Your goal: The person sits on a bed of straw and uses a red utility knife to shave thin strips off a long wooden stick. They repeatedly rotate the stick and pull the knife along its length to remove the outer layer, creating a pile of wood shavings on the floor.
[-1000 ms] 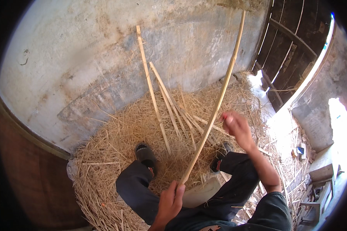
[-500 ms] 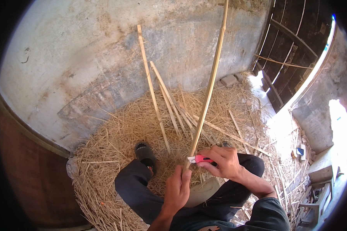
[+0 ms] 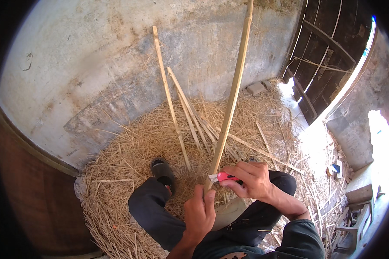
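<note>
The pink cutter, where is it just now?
In the head view, the pink cutter sits right of centre, gripped by the right hand, its blade against the long bamboo strip above the left hand.

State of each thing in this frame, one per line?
long bamboo strip: upright, tilted, held at its lower end
left hand: gripping the strip's base
right hand: holding a pink utility knife against the strip
thin strips: leaning on the wall
wooden door: ajar
</note>
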`<state>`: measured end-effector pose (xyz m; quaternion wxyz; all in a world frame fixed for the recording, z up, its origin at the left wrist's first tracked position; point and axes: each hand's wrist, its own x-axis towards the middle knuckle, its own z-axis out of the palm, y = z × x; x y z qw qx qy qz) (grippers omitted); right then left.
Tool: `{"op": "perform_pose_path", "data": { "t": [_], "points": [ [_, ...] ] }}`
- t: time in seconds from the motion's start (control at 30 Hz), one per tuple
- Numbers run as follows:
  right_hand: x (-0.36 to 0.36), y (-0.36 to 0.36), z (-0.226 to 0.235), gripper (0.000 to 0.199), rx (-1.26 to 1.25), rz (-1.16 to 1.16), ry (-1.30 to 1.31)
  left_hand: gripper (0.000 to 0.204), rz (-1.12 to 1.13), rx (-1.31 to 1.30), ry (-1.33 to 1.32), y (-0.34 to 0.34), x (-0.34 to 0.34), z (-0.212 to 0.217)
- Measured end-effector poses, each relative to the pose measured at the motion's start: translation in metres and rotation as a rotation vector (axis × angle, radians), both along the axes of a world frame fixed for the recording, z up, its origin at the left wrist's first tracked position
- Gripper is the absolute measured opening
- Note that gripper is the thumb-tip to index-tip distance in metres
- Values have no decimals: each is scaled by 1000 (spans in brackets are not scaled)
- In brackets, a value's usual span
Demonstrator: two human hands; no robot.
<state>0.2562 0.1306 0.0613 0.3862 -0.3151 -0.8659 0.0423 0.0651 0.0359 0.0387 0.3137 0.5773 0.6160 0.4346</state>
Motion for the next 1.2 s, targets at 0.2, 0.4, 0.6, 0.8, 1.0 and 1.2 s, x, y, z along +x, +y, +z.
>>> {"op": "perform_pose_path", "data": {
  "t": [0.2, 0.4, 0.6, 0.8, 1.0, 1.2],
  "points": [
    [2, 5, 0, 36, 45, -4, 1, 26, 21, 34, 104, -2, -1, 1],
    [2, 6, 5, 32, 85, -11, -20, 24, 5, 23, 103, -3, -1, 0],
    [50, 81, 15, 22, -74, -458, 319, 27, -72, -34, 44, -36, 3, -22],
    [66, 73, 8, 22, -247, -460, 338, 27, -72, -10, -37, -36, 2, -22],
    [31, 16, -13, 19, -224, -6, 197, 26, 4, 12, -50, -18, -4, -7],
    [11, -1, -8, 41, -34, 134, 79, 29, 15, 76, -111, -15, 0, -2]
  ]
}}
